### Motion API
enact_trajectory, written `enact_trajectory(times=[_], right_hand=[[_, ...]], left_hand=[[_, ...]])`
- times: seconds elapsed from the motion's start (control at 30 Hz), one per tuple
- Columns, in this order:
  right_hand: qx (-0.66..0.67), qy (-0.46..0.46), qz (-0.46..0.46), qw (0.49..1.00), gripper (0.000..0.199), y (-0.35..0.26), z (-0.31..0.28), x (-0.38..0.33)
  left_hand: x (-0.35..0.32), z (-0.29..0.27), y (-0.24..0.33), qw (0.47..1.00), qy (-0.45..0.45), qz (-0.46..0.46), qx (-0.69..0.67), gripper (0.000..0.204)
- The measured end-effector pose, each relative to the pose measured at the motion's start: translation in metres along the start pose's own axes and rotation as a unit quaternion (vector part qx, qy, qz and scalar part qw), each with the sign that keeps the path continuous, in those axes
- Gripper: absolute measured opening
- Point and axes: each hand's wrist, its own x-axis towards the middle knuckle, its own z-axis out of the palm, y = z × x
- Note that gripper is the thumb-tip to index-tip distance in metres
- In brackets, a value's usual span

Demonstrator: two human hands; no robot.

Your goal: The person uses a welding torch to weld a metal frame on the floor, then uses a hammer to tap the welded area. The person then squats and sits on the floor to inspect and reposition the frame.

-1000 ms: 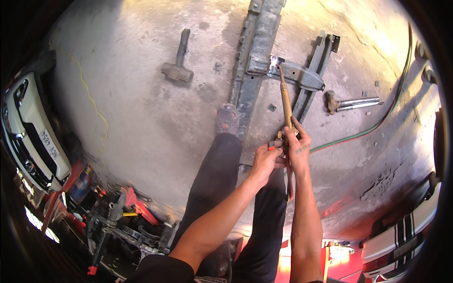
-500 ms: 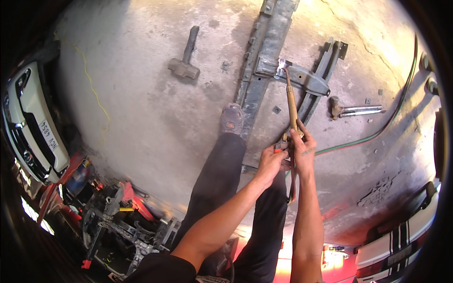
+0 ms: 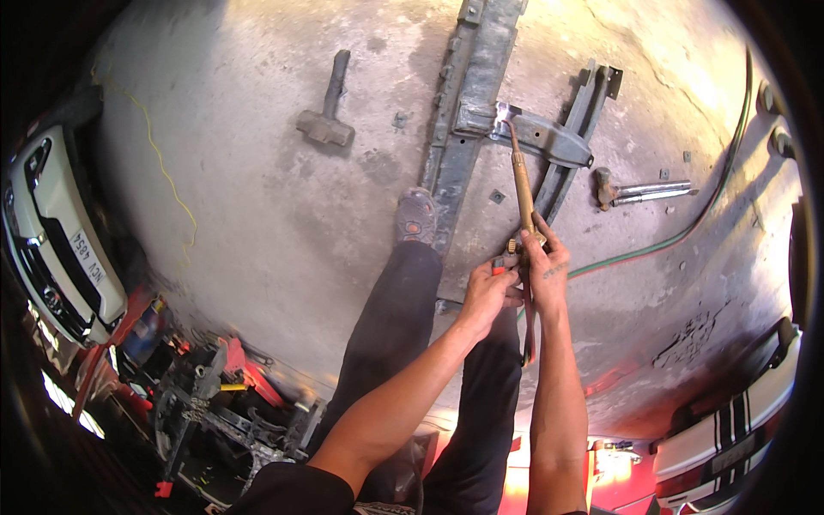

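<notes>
My right hand is closed around the handle of a brass gas torch. The torch's bent tip meets a bright glowing spot where a short grey metal bracket joins a long steel beam. Close beside it, my left hand is closed at the torch's valve end, with a small red piece, lighter-like in shape, between its fingers. Whether the left fingers also grip the torch is partly hidden. Red and green hoses run from the torch to the right.
A sledgehammer lies left of the beam. To the right, a hammer rests beside metal bars, with a narrow rail under the bracket. My shoe touches the beam. Car bumpers and metal parts stand around the edges.
The view has shifted slightly, so floor items sit a little further left. Both hands keep their hold, and the torch tip stays at the glowing joint.
</notes>
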Motion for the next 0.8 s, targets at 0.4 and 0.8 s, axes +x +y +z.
enact_trajectory(times=[0.4, 0.8], right_hand=[[-0.014, 0.005, 0.003, 1.000, 0.058, -0.0040, 0.0012, -0.0053], [0.041, -0.004, -0.005, 0.999, 0.058, -0.0004, 0.0017, 0.0004]], left_hand=[[0.0000, 0.0009, 0.0020, 1.000, 0.011, 0.003, 0.017, 0.029], [-0.0003, 0.0024, 0.0034, 1.000, -0.001, 0.005, 0.011, 0.038]])
